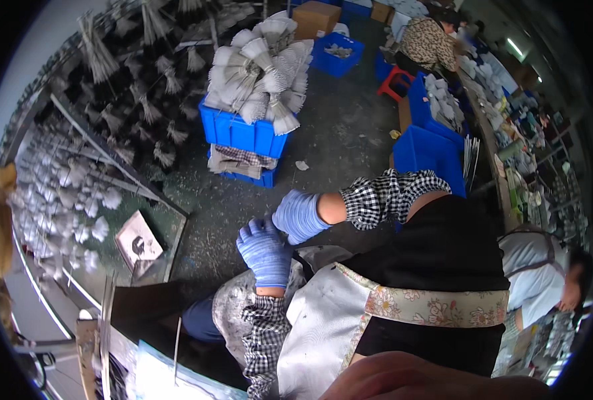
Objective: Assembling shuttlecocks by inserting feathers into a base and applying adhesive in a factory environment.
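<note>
My left hand (264, 252) and my right hand (301, 217), both in blue-and-white knitted work gloves, meet in front of my lap. On the left hand the fingers point forward, slightly apart and a little bent, with nothing visible in them. The right hand is curled with its back showing and touches the left beside its thumb side. Its fingertips are hidden, so I cannot see what they hold, if anything. Black-and-white checked sleeve covers (380, 199) run up both arms. Beneath the hands, a stained pale apron (320, 313) with a floral band (436, 310) covers my lap.
Ahead, grey-white tied bundles (260, 70) heap over a blue crate (243, 131). A rack of similar bundles (63, 187) and a square tray (138, 243) stand left. Blue bins (426, 157), a red stool (396, 81) and two people (428, 43) are to the right.
</note>
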The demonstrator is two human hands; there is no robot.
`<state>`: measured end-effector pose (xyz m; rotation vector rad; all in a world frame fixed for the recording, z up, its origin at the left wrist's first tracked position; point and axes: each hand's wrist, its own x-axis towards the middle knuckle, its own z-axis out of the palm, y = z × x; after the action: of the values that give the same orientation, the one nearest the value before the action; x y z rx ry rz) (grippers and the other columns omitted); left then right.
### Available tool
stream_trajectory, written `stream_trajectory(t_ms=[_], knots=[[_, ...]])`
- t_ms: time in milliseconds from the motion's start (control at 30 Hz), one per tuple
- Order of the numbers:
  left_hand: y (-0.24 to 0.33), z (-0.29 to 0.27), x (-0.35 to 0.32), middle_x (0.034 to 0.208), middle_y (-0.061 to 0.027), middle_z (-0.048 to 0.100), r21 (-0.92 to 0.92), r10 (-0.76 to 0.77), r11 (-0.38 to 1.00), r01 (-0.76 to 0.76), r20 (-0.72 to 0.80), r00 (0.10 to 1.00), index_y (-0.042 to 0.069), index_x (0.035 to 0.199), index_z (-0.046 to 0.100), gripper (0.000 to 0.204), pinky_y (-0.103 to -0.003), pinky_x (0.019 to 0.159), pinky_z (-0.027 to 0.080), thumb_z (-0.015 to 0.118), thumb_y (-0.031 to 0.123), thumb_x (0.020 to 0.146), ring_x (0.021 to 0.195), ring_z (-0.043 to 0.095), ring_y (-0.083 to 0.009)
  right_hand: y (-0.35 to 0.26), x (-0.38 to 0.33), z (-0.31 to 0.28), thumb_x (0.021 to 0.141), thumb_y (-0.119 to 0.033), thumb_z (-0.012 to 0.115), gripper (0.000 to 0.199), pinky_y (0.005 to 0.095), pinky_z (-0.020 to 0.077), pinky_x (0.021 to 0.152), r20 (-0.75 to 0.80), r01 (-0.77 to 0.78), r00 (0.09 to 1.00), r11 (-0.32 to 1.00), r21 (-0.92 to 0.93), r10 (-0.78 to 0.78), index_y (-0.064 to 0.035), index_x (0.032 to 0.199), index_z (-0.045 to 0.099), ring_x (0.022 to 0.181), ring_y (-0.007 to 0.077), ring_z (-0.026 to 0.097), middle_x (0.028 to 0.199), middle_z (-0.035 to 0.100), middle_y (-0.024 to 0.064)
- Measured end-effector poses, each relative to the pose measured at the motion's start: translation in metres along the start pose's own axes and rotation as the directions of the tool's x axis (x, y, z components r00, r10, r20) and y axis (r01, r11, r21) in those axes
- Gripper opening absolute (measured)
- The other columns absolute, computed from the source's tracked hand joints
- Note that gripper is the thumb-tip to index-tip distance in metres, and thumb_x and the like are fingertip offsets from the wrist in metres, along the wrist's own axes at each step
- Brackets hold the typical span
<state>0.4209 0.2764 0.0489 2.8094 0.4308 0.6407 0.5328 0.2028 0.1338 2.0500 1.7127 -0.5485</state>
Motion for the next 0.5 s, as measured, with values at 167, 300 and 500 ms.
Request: stream_trajectory(t_ms=[167,300,500], knots=[[-0.029,0.011,-0.003,0.102,-0.0106,0.057,-0.274,-0.122,0.956,0.108,-0.033,0.992,0.007,0.103,0.064,0.054,-0.041,0.080,0.050,0.082,0.034,0.061,0.092,0.058,-0.0275,0.023,0.006,0.001,0.076,-0.044,0.069,0.043,0.0420,0.0525,0.061,-0.168,0.033,0.986,0.994,0.103,-0.015,-0.0021,0.088,0.070,0.070,0.0302,0.068,0.074,0.069,0.0127],[-0.057,0.021,-0.026,0.113,-0.0100,0.059,-0.930,-0.373,-0.171,0.324,0.366,0.852,0.000,0.117,0.058,0.049,-0.036,0.094,0.045,0.067,0.038,0.089,0.106,0.056,-0.0215,0.040,0.006,-0.011,0.088,-0.044,0.066,0.040,0.0291,0.0517,0.060,-0.586,0.230,0.774,0.756,0.613,0.239,-0.0067,0.103,0.066,0.065,0.0156,0.065,0.075,0.068,0.0056],[-0.055,0.039,-0.037,0.111,-0.0123,0.061,-0.674,-0.280,-0.725,0.142,0.477,0.833,-0.002,0.120,0.053,0.074,-0.039,0.091,0.048,0.059,0.063,0.085,0.101,0.059,-0.0244,0.078,0.051,0.068,0.092,-0.031,0.063,0.023,0.0256,0.0510,0.058,-0.195,0.142,0.786,0.137,0.980,0.586,-0.0080,0.095,0.068,0.062,0.0087,0.062,0.074,0.066,0.0008]])
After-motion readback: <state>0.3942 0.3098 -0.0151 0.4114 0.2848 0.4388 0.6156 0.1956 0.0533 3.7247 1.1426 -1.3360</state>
